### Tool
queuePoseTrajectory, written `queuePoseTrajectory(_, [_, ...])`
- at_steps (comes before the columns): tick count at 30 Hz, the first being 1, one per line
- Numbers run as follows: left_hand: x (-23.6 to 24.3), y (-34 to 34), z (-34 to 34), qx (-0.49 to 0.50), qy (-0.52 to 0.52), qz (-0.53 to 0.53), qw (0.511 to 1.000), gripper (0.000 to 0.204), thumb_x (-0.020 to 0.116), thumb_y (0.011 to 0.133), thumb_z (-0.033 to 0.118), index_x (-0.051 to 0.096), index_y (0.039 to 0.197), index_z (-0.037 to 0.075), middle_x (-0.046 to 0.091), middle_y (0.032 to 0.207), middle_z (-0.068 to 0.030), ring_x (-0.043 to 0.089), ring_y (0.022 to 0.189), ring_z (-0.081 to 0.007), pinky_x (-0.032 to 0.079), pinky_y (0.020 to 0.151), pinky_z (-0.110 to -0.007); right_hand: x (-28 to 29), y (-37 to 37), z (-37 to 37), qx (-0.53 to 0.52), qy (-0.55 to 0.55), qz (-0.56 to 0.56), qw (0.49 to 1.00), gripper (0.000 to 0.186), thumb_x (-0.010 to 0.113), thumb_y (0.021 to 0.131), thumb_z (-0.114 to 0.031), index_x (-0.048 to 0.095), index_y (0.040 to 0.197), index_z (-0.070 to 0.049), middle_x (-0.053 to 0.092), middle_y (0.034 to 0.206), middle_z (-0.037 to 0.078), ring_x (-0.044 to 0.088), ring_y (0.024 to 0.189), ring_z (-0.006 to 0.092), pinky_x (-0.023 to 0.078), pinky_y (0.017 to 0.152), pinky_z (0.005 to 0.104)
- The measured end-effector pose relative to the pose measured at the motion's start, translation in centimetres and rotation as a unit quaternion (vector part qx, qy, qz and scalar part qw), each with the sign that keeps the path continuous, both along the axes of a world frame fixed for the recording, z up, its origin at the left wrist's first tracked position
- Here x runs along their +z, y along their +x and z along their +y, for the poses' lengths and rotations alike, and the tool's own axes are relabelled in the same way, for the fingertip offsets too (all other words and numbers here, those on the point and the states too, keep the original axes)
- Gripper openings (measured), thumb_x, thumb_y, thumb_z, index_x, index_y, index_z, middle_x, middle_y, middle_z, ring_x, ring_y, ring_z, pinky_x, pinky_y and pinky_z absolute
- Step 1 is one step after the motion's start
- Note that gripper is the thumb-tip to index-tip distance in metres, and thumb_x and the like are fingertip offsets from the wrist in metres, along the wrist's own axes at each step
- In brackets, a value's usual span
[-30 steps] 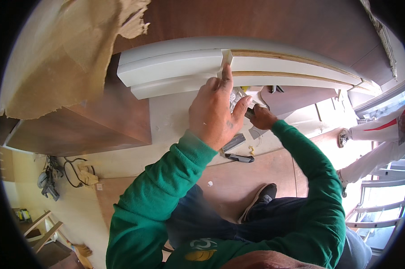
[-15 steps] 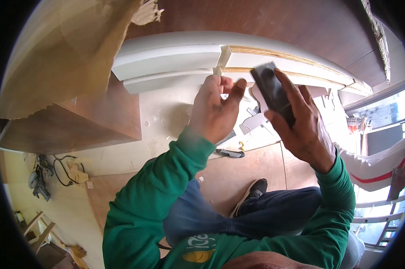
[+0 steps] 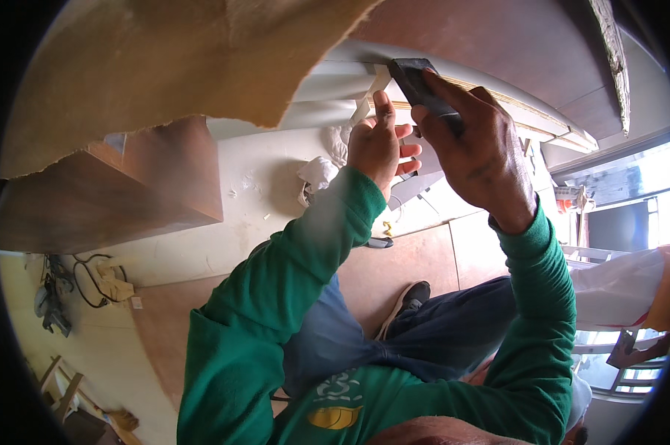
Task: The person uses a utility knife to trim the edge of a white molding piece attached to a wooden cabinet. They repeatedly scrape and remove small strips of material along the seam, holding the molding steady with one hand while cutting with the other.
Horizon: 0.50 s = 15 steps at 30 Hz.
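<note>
My right hand point(image 3: 483, 152) is closed around a dark rectangular block point(image 3: 416, 80), with the thumb on one side and the fingers on the other. The far end of the block lies over the joint of a long white moulding point(image 3: 335, 87); whether it touches there I cannot tell. On the right, the moulding has bare wood-coloured edges point(image 3: 513, 96). Just below the joint, my left hand point(image 3: 379, 152) holds nothing, its thumb up and its fingers apart. Beside that hand, a pale narrow strip point(image 3: 362, 105) stands out from the joint.
A torn tan sheet point(image 3: 179, 67) hangs across the upper left. Below it juts a brown wooden box point(image 3: 164, 182). Crumpled white material point(image 3: 319, 173) and a utility knife point(image 3: 380, 242) lie beyond my legs. A corded tool point(image 3: 52, 300) is at far left; another person's white sleeve point(image 3: 609, 289) at right.
My right hand has carried the block up and left to the joint. My left hand has opened from its pinch near the strip. The tan sheet now covers more of the moulding.
</note>
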State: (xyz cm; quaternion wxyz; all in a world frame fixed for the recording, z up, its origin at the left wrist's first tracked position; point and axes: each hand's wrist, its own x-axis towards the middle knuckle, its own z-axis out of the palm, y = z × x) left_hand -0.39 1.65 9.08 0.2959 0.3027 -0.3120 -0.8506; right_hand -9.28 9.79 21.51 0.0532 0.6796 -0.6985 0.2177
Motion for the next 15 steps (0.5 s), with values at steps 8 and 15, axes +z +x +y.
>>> queuePoseTrajectory(8, [-0.3,-0.7,-0.2,0.023,0.006,0.013,1.0,0.097,0.049,0.106,0.077,0.053,0.146,-0.011,0.065,0.136,-0.019,0.073,0.093,-0.0204,0.067,0.074,-0.035,0.3,0.9,-0.7,-0.04,0.012,-0.019,0.999,0.047,0.068,0.098,-0.025,0.074,0.138,0.001,0.078,0.096,0.026,0.069,0.085,0.0381,0.057,0.08,0.0489])
queuePoseTrajectory(15, [-0.3,-1.0,-0.3,0.034,0.002,0.004,0.999,0.097,0.05,0.107,0.077,0.055,0.142,-0.013,0.068,0.133,-0.0186,0.071,0.087,-0.0178,0.065,0.071,-0.033,-0.9,1.1,-0.2,-0.065,-0.024,-0.022,0.997,0.05,0.075,0.098,-0.027,0.074,0.139,0.0,0.071,0.094,0.023,0.071,0.083,0.0357,0.059,0.079,0.0476])
